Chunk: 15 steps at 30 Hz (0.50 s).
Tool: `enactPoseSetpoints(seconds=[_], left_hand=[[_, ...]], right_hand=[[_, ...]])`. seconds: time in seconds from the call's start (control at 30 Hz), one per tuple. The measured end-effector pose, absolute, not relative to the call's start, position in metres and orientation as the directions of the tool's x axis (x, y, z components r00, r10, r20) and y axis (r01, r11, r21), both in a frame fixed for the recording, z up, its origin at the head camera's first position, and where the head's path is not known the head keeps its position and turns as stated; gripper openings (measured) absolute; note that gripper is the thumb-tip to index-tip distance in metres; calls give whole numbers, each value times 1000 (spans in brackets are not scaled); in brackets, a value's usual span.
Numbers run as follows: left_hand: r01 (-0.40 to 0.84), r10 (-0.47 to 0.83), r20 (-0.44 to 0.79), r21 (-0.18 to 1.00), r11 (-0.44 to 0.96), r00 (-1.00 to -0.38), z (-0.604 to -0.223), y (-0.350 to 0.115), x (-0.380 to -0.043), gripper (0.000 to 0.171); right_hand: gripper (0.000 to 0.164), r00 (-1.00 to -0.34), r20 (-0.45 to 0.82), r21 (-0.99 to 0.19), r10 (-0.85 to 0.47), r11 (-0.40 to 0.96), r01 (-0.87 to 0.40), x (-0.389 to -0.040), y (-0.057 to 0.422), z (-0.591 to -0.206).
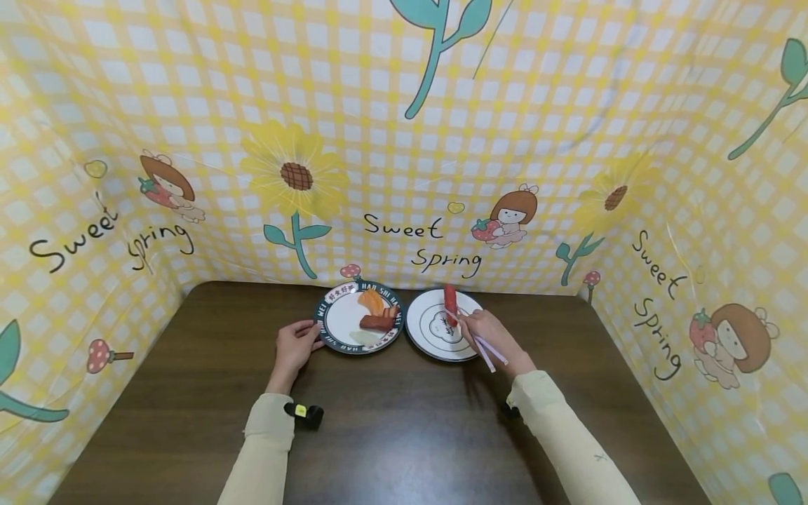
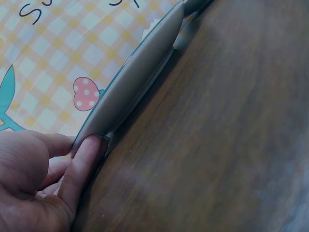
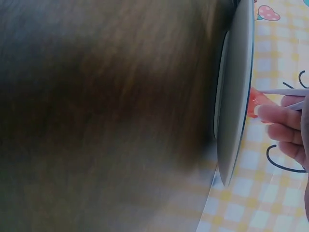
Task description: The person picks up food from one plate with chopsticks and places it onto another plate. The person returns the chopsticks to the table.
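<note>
My left hand (image 1: 296,346) pinches the left edge of a white plate with a dark green lettered rim (image 1: 339,313). In the left wrist view, thumb and finger (image 2: 87,154) meet at the plate's edge. On that plate lie orange slices (image 1: 371,302), a brown piece of food (image 1: 376,322) and a pale piece (image 1: 363,338). My right hand (image 1: 486,327) holds pale purple chopsticks (image 1: 486,353) over a white plate with dark rings (image 1: 424,330). A red, stick-shaped piece of food (image 1: 450,298) is at the chopstick tips; whether it touches the plate I cannot tell.
Both plates stand side by side near the back edge of a dark brown wooden table (image 1: 379,414). A yellow checked cloth (image 1: 391,168) with printed flowers and figures rises behind the table and along both sides.
</note>
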<state>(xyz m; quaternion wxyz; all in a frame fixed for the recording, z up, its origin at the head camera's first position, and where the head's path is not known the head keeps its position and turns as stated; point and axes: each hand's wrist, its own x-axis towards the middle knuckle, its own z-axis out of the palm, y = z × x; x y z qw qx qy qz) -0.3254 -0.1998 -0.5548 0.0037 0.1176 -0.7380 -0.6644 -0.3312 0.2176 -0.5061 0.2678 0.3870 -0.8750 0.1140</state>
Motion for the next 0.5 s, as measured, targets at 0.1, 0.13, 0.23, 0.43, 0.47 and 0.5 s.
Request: enactPoseSetpoints(seconds=[0.1, 0.13, 0.23, 0.43, 0.47, 0.5], left_hand=[[-174, -178, -156, 981, 88, -971, -554, -200, -325, 48], [-175, -178, -157, 981, 90, -971, -554, -200, -325, 48], [-176, -178, -158, 980, 94, -971, -554, -200, -325, 48], [-177, -176, -158, 979, 102, -972, -555, -200, -326, 48], [-179, -176, -159, 978, 104, -971, -555, -200, -326, 48], [-181, -177, -161, 978, 105, -971, -554, -201, -326, 48]], right_hand=[[12, -526, 576, 40, -625, 665, -746, -332, 218, -507], [11, -518, 586, 44, -623, 663, -747, -332, 217, -507], [11, -483, 610, 66, -628, 648, -758, -333, 216, -507], [18, -449, 633, 79, -631, 629, -773, -334, 216, -508], [19, -446, 634, 79, -632, 626, -775, -334, 216, -508], [19, -444, 634, 77, -633, 623, -778, -334, 215, -508]])
